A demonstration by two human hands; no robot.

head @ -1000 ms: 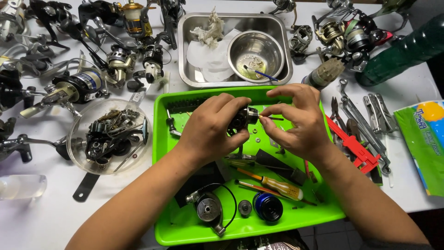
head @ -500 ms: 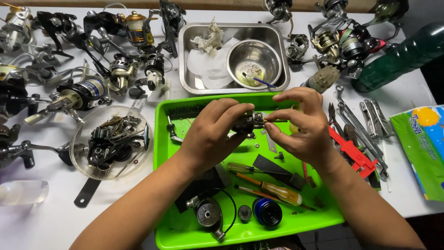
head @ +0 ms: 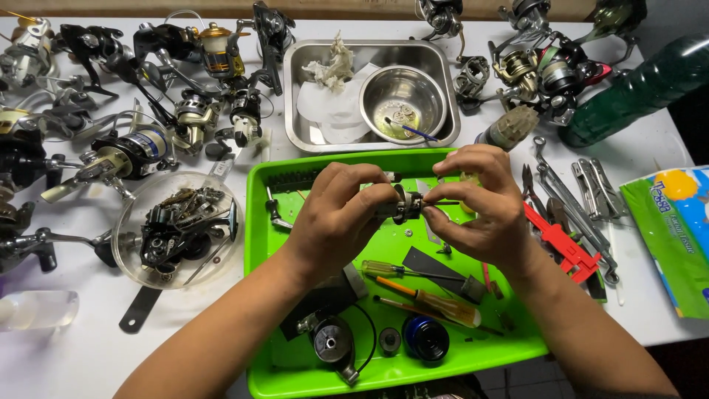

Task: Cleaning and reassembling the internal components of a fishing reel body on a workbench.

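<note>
Both hands meet over the far half of the green tray (head: 260, 310), which sits on the white worktop (head: 81, 355). Between them is a small dark reel part (head: 405, 205), a stubby drum-shaped piece with a thin shaft sticking out of its right end. That long axis runs left to right, roughly level.

The left hand (head: 336, 218) closes its grip around the left end of the reel part, thumb and forefinger pinched tight on the body. The right hand (head: 484, 207) has its fingertips shut on the thin shaft at the right end (whether it also holds a small tool there is too fine to tell). So the part lies dead between the two grips, each hand equally near, one at either end of the axis.

On the tray nearer the person lie yellow-handled screwdrivers (head: 425, 299), a blue spool (head: 425, 338) and a round grey rotor (head: 331, 346). Beyond the tray stands a steel pan (head: 295, 111) holding a steel bowl (head: 402, 94).
</note>
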